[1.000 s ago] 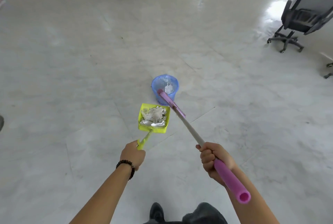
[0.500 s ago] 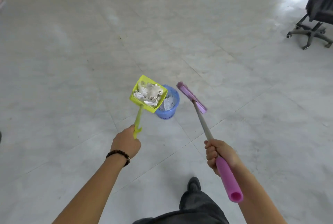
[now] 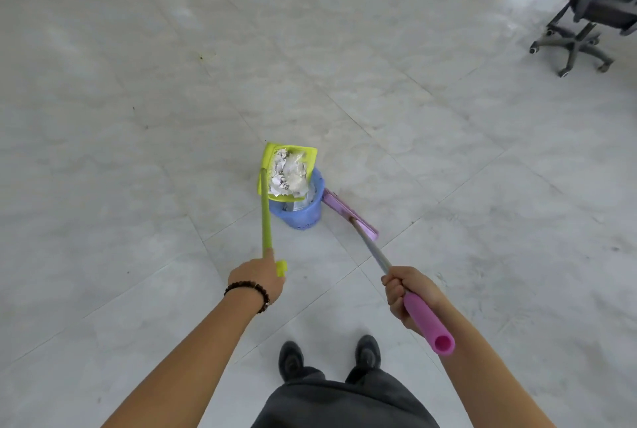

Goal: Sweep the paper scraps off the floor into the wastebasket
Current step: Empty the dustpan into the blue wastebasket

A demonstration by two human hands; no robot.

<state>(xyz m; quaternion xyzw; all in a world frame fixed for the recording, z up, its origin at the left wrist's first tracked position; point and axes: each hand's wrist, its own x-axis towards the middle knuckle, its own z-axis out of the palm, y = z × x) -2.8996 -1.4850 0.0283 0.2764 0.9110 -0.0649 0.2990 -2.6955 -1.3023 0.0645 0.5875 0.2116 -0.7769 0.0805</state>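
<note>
Dustpan load held over the wastebasket

The left hand (image 3: 256, 277), wearing a dark bead bracelet (image 3: 248, 289), has its fingers curled round the end of the long handle of a yellow-green plastic dustpan (image 3: 267, 158). The pan hangs tilted above the round blue plastic wastebasket (image 3: 303, 215) at 12 o'clock from the person's black shoes (image 3: 291, 358). Crumpled white paper scraps (image 3: 289, 174) lie heaped in the pan, and more show inside the basket. The right hand (image 3: 408, 293) grips a grey-shafted broom with a pink foam grip (image 3: 375, 253), all fingers wrapped round it. Its purple head rests on the pale tiled floor (image 3: 138, 117) just beside the basket, at its 3 o'clock. A black wheeled office chair (image 3: 572, 45) stands well apart at 2 o'clock.
</note>
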